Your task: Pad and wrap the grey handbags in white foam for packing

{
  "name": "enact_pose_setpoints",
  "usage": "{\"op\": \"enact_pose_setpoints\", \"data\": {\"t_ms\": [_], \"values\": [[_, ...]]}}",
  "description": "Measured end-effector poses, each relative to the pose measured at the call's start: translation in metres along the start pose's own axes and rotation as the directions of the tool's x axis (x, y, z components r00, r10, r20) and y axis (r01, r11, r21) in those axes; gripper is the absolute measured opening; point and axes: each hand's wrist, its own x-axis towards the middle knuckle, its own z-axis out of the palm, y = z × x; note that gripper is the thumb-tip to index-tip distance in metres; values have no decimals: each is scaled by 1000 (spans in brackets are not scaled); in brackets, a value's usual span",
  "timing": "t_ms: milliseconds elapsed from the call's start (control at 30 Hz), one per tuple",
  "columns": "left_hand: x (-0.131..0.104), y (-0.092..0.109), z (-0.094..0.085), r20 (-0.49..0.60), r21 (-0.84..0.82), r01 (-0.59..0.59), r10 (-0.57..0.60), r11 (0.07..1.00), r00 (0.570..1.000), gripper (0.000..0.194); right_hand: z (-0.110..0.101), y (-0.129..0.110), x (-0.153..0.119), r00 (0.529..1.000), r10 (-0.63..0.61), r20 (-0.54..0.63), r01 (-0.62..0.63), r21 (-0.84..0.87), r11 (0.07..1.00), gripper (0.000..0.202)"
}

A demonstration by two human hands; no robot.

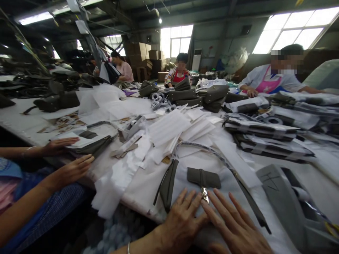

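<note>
Before me lies a dark olive handbag [166,187], its front covered by a thin white wrapping sheet [227,183]. The bag's flap tab [203,177] and a shiny metal clasp [204,195] show over the sheet. A wrapped handle [201,145] arches behind it. My left hand [182,218] rests flat on the sheet left of the clasp, fingers stretched out. On the right, my right hand [234,222] lies flat with its fingers spread, close beside the clasp. Neither hand grips anything. The bag's lower part is hidden under my hands.
A grey tape dispenser [288,204] stands at right. White foam sheets [169,127] are piled beyond the bag. Wrapped bags [267,130] are stacked at back right. At left, a co-worker's hands [71,169] touch another bag [97,146]. Other people sit across the table.
</note>
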Motion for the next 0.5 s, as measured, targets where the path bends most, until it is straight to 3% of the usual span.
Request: {"op": "enact_pose_setpoints", "data": {"t_ms": [200,333,500], "values": [[-2,4,2,25,2,-32,32,999,999,46,34,-28,-6,997,69,23,-69,-22,997,65],[-5,6,12,-29,-27,6,-7,1000,1000,46,25,-31,-8,984,131,119,-135,29,990,67],[-5,4,17,-89,-90,18,-26,996,996,44,7,-23,9,938,193,290,-255,193,948,69]]}}
